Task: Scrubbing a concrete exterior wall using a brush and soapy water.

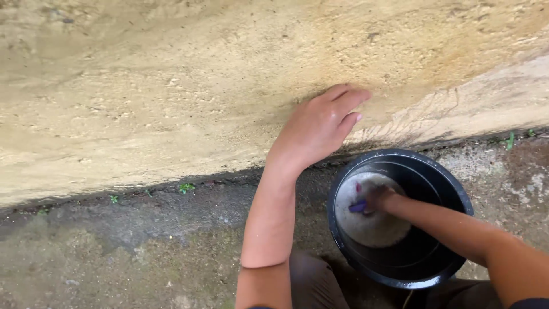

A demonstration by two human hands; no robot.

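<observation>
At the lower right of the frame a black bucket (400,217) was set on rough, damp concrete ground (114,252), and the right hand (378,198) was seen plunged into its cloudy water, fingers closed around a small purple object (358,206). Above the frame's centre the left hand (320,129) was laid flat, fingers spread slightly and gripping nothing, against a sandy, stained wall (171,86). Small green weeds (186,187) were seen along the dark seam where wall and ground met.

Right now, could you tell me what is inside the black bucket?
The bucket holds cloudy grey liquid. The right hand dips into it beside something purple. The liquid hides the fingertips and anything on the bottom.
</observation>
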